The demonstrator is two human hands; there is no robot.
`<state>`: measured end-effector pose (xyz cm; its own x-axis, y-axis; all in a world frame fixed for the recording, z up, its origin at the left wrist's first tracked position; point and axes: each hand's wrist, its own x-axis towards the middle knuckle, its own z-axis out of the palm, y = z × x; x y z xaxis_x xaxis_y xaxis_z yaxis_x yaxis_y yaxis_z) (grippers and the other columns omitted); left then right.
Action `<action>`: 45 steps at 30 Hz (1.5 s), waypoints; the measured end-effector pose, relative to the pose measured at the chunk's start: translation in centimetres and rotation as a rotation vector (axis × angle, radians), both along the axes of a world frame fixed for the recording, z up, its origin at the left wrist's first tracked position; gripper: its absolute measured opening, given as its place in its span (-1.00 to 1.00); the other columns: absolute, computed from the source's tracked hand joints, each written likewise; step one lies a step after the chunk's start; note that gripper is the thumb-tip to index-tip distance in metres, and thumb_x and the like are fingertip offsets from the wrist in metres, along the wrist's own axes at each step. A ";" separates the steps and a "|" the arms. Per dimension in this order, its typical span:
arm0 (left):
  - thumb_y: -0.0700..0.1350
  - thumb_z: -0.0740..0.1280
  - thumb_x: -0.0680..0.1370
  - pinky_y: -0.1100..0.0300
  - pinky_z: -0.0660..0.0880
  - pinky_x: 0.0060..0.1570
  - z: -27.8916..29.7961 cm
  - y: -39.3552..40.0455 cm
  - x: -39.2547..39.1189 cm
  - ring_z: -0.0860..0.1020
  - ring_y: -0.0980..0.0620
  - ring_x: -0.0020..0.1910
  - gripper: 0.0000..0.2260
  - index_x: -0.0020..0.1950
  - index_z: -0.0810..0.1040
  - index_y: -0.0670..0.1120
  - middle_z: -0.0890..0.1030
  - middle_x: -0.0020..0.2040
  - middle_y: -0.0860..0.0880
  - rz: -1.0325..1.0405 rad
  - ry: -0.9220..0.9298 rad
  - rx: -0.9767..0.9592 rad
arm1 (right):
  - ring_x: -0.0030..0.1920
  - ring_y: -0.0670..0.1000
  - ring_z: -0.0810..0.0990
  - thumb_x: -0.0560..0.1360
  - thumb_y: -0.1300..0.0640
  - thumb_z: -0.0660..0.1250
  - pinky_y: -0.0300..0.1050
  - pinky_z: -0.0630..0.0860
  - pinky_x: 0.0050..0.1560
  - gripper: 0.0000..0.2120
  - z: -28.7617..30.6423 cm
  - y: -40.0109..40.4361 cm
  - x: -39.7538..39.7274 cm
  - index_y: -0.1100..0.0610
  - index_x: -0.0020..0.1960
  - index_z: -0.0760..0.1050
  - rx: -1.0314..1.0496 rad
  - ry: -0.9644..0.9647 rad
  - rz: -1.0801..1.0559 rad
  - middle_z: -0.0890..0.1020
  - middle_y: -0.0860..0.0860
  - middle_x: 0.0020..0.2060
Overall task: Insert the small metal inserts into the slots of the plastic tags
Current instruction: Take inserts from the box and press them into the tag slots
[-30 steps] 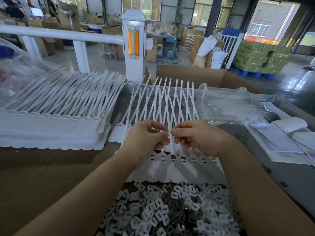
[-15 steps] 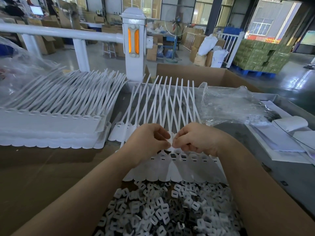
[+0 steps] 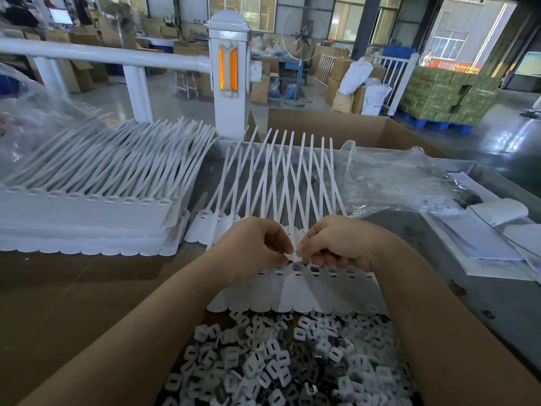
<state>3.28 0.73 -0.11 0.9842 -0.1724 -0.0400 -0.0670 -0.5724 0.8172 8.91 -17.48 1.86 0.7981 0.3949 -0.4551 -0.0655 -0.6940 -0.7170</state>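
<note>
1. Stacked tag strips (image 3: 87, 218), far left: white plastic, thin, flat heads w/ long tails fanned away. Light, bendy. Lift by the head band, not the tails.

2. My left hand (image 3: 251, 247), centre: fingers curled, thumb and forefinger tips pinched at the slot of one tag in the working strip (image 3: 295, 291). Whether they grip an insert or the tag lip, can't tell; too small.

3. Working strip: joined heads in a row, near side over the box edge, tails crossing far. Flexes easily, prob. needs steadying beside the slot while pushing.

4. My right hand (image 3: 339, 244): fingers curled, tips pinched at the same slot, touching left-hand tips.

5. Insert pile (image 3: 292, 367), near, between my forearms: small white and dark metal pieces, loose. Light, stiff, prob. slippery; pick singly by the edges.

6. Clear plastic bag (image 3: 404, 183), far right: crumpled, soft.
</note>
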 end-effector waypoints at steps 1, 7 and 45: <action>-0.24 0.50 0.45 0.41 0.47 -0.29 0.0 0.0 0.0 0.57 0.25 -0.33 -0.84 -0.16 0.66 0.03 0.65 -0.31 0.12 -0.031 -0.006 0.016 | -0.54 -0.06 0.32 0.48 0.23 0.43 -0.25 0.17 -0.58 -0.86 0.0 -0.1 0.0 0.33 -0.13 0.62 0.027 0.015 -0.022 0.52 0.03 -0.50; -0.22 0.49 0.46 0.39 0.53 -0.19 0.2 0.3 -0.1 0.60 0.21 -0.23 -0.80 -0.17 0.71 0.11 0.64 -0.22 0.13 -0.164 -0.126 0.107 | -0.53 -0.06 0.36 0.51 0.25 0.41 -0.27 0.22 -0.59 -0.89 0.1 -0.2 0.0 0.26 -0.17 0.57 0.061 0.058 -0.067 0.56 0.05 -0.47; -0.20 0.50 0.45 0.43 0.46 -0.28 0.0 0.5 0.4 0.56 0.27 -0.30 -0.82 -0.16 0.58 0.06 0.62 -0.23 0.09 -0.134 -0.118 0.145 | -0.60 -0.09 0.33 0.49 0.18 0.45 -0.30 0.23 -0.59 -0.86 0.6 0.1 -0.3 0.22 -0.21 0.62 -0.090 -0.008 0.116 0.54 0.01 -0.52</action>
